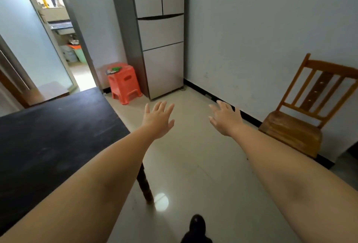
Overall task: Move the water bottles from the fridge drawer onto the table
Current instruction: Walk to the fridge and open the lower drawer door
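Observation:
A tall silver fridge [160, 29] stands in the far corner with its upper doors and both lower drawers [161, 33] closed. No water bottles are visible. A dark table [48, 136] fills the left of the view. My left hand [158, 120] and my right hand [225, 117] are stretched out ahead over the tiled floor, fingers spread, holding nothing, some way short of the fridge.
An orange plastic stool [125, 84] with small items on top stands left of the fridge. A wooden chair [302, 112] sits against the right wall. An open doorway [64, 35] at the back left leads to another room. My dark shoe [196, 227] shows on the floor below.

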Demonstrator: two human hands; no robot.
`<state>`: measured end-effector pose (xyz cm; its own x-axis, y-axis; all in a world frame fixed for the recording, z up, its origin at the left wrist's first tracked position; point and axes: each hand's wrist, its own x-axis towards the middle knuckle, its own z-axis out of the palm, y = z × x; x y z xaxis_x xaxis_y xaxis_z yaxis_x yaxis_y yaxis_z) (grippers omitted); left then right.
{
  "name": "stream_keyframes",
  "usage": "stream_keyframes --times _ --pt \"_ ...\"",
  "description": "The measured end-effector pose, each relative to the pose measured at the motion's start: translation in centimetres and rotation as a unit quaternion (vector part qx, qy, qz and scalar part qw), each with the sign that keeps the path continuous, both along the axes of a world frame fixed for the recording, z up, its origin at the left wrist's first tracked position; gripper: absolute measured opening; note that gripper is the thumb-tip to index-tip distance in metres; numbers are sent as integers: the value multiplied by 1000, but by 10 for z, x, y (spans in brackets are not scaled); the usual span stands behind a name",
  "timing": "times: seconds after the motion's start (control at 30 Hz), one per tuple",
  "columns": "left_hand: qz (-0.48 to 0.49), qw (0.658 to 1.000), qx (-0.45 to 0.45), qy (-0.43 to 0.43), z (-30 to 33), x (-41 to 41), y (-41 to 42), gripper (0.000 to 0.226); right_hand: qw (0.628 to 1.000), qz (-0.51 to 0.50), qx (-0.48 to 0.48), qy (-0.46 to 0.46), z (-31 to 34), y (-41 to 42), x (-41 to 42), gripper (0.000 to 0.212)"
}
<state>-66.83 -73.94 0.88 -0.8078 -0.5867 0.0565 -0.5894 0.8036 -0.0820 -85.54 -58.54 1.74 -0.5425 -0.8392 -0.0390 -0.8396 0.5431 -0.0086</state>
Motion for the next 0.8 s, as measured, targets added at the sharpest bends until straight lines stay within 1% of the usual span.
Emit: stream_keyframes --times 0.1,0.2,0.3,0.4,0.53,0.63,0.73,0.8 --pt "42 999 -3 9 -6 -55 -72 63 1000 10 5 14 -1 -67 -65 55" --pt "70 997 -15 16 5 -102 -136 64 999 23 -4 29 9 -134 -126 54" --pt "69 997 -22 24 23 -151 -196 64 998 36 -13 51 24 -205 -180 52" --pt "83 996 -24 22 30 -192 -254 64 998 58 -10 35 26 -272 -215 55" --pt "99 995 -22 19 24 -242 -330 64 996 87 0 23 20 -355 -258 56" --pt "102 994 -18 33 14 -285 -397 63 995 91 -17 26 13 -422 -304 56" --pt "100 995 -14 26 15 -333 -467 63 995 92 -25 29 19 -490 -355 55" --pt "99 995 -12 20 23 -372 -517 65 994 88 -38 47 30 -536 -395 55"
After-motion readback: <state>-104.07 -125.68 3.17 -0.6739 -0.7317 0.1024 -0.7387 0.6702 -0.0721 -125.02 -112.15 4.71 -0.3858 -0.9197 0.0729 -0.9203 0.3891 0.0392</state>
